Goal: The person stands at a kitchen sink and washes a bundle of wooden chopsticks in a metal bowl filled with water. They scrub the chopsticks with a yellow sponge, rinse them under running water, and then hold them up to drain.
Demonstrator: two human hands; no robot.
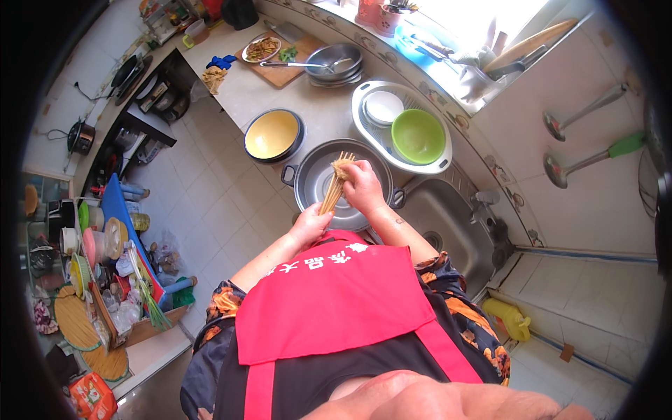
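Observation:
My left hand (312, 226) is closed around the near ends of a bundle of wooden chopsticks (331, 195), which slants up and away over a large grey two-handled pot (303, 185). Against the far part of the bundle, my right hand (362, 184) grips a tan scrubbing pad (341, 167). The inside of the pot looks smooth and metallic beneath both hands; whether it holds water I cannot tell. Just beyond it on the left stands a yellow-lined bowl (272, 134) on another dark dish.
A steel sink (446, 220) lies to the right of the pot. Behind the pot, a white drain basket (367, 131) holds a green bowl (418, 136) and white dishes. Farther back are stacked metal bowls (336, 52) and a cutting board (283, 77) with a plate of food (261, 50).

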